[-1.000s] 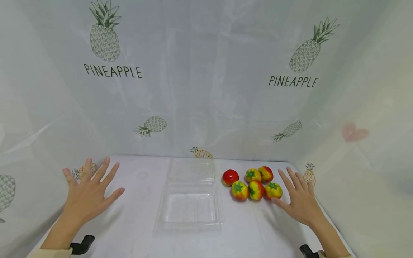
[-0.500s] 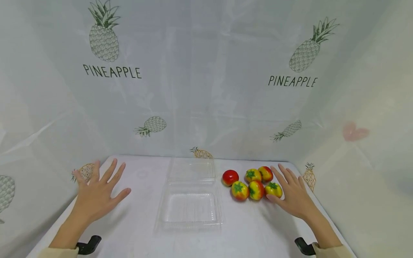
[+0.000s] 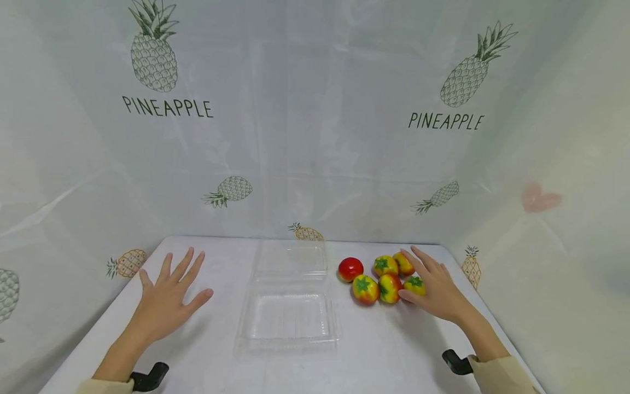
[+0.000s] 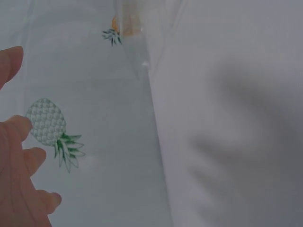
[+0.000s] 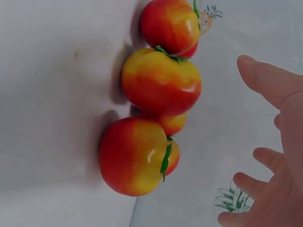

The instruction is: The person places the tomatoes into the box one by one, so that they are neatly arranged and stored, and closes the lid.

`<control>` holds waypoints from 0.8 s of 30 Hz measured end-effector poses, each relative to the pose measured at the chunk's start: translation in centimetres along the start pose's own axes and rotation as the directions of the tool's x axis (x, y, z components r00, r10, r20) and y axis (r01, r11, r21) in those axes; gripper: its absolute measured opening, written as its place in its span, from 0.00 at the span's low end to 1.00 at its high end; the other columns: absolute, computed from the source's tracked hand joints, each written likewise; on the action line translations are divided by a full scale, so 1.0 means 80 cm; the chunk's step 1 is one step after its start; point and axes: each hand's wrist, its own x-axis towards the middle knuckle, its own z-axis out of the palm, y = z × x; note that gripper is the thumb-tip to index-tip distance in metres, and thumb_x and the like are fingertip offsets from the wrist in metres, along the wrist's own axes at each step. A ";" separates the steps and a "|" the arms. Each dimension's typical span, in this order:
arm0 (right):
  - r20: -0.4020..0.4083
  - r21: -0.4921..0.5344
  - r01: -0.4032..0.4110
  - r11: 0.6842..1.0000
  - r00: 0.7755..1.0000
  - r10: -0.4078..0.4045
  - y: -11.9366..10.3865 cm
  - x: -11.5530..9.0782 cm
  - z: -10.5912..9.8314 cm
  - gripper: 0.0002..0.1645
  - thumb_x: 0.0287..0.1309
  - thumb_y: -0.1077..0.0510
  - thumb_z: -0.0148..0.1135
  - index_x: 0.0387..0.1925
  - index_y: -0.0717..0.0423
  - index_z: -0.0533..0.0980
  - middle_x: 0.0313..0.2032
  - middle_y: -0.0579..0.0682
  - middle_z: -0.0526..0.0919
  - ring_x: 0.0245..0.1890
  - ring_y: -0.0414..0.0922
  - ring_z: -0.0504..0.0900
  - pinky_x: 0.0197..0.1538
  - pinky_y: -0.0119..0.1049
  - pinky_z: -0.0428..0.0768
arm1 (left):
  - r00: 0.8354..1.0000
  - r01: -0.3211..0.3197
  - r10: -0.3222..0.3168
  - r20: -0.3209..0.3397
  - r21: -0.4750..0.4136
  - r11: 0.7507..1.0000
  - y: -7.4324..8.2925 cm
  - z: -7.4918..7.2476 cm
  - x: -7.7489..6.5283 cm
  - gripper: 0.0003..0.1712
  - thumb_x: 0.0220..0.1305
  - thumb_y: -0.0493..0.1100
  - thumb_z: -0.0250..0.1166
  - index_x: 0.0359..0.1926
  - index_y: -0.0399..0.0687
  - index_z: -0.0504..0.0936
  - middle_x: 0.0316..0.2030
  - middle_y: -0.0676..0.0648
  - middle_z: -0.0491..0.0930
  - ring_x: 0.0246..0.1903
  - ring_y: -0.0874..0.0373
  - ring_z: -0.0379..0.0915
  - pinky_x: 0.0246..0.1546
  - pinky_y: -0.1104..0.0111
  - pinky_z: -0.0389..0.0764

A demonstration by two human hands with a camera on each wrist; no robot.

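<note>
Several red-and-yellow tomatoes point(image 3: 365, 290) with green leafy tops lie grouped on the table's right half; one at the group's left point(image 3: 350, 269) is plain red in the head view. My right hand point(image 3: 438, 290) hovers over the group's right end, fingers spread, partly covering the rightmost tomato point(image 3: 414, 285). In the right wrist view, a gap shows between thumb and the nearest tomatoes point(image 5: 135, 156). My left hand point(image 3: 167, 298) is held above the table's left side with fingers splayed, holding nothing. Between the hands sits a clear plastic clamshell box point(image 3: 290, 346), its lid point(image 3: 290, 262) folded back.
The white table point(image 3: 216, 350) meets a pale curtain point(image 3: 315, 137) printed with pineapples at its back, left and right edges. A black wrist mount point(image 3: 150, 377) sits on the left wrist, another mount point(image 3: 456, 362) on the right.
Both hands have moved inward: the left one to the right, the right one leftward over the tomatoes. The tomatoes and the box stay in place.
</note>
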 end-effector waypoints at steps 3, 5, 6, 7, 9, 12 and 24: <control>0.024 0.015 -0.003 1.000 1.000 0.003 -0.002 0.006 0.002 0.58 0.58 0.51 0.80 0.83 0.44 0.58 0.81 0.64 0.55 0.75 0.72 0.58 0.71 0.81 0.51 | 1.000 0.017 -0.016 0.027 -0.071 0.997 0.010 0.006 -0.002 0.54 0.73 0.66 0.63 0.87 0.60 0.46 0.84 0.39 0.49 0.80 0.22 0.35 0.60 0.15 0.21; 0.037 0.019 0.000 1.000 0.999 -0.001 -0.004 0.010 0.003 0.57 0.59 0.51 0.80 0.83 0.45 0.59 0.81 0.64 0.55 0.75 0.71 0.59 0.72 0.79 0.55 | 0.999 0.029 -0.024 0.044 -0.111 0.993 0.015 0.010 -0.002 0.53 0.73 0.65 0.63 0.87 0.61 0.46 0.84 0.39 0.48 0.79 0.22 0.37 0.60 0.14 0.24; 0.044 0.018 0.002 1.000 0.999 -0.003 -0.005 0.012 0.004 0.57 0.59 0.51 0.80 0.83 0.44 0.59 0.81 0.63 0.55 0.75 0.70 0.59 0.71 0.79 0.57 | 0.998 0.035 -0.029 0.051 -0.132 0.991 0.017 0.012 -0.002 0.53 0.73 0.65 0.63 0.87 0.61 0.46 0.84 0.40 0.48 0.79 0.22 0.37 0.60 0.14 0.25; 0.049 0.018 0.006 1.000 0.999 -0.007 -0.005 0.014 0.004 0.57 0.59 0.51 0.80 0.83 0.44 0.59 0.81 0.63 0.55 0.75 0.70 0.59 0.71 0.78 0.59 | 0.998 0.042 -0.033 0.057 -0.153 0.987 0.019 0.014 -0.002 0.52 0.74 0.64 0.63 0.87 0.61 0.46 0.84 0.40 0.47 0.80 0.23 0.37 0.60 0.14 0.25; 0.056 0.018 0.016 1.000 0.998 -0.017 -0.006 0.017 0.006 0.56 0.59 0.51 0.80 0.83 0.44 0.59 0.81 0.62 0.55 0.76 0.69 0.60 0.69 0.78 0.63 | 0.996 0.058 -0.044 0.074 -0.199 0.978 0.022 0.017 -0.002 0.51 0.75 0.64 0.62 0.87 0.62 0.46 0.84 0.41 0.47 0.80 0.24 0.38 0.61 0.14 0.26; 0.070 0.034 0.032 0.999 0.997 -0.034 -0.006 0.022 0.008 0.56 0.60 0.52 0.79 0.83 0.44 0.59 0.81 0.61 0.55 0.76 0.69 0.60 0.69 0.77 0.65 | 0.994 0.083 -0.059 0.096 -0.271 0.959 0.027 0.020 -0.002 0.50 0.76 0.64 0.61 0.87 0.61 0.47 0.84 0.41 0.47 0.80 0.25 0.38 0.63 0.15 0.30; 0.156 0.046 0.054 0.997 0.986 -0.060 -0.021 0.037 0.013 0.49 0.64 0.53 0.76 0.81 0.44 0.62 0.79 0.62 0.60 0.75 0.68 0.64 0.66 0.73 0.72 | 0.987 0.127 -0.054 0.152 -0.527 0.840 0.039 0.036 -0.006 0.46 0.80 0.55 0.59 0.87 0.58 0.45 0.84 0.36 0.46 0.79 0.25 0.43 0.64 0.19 0.51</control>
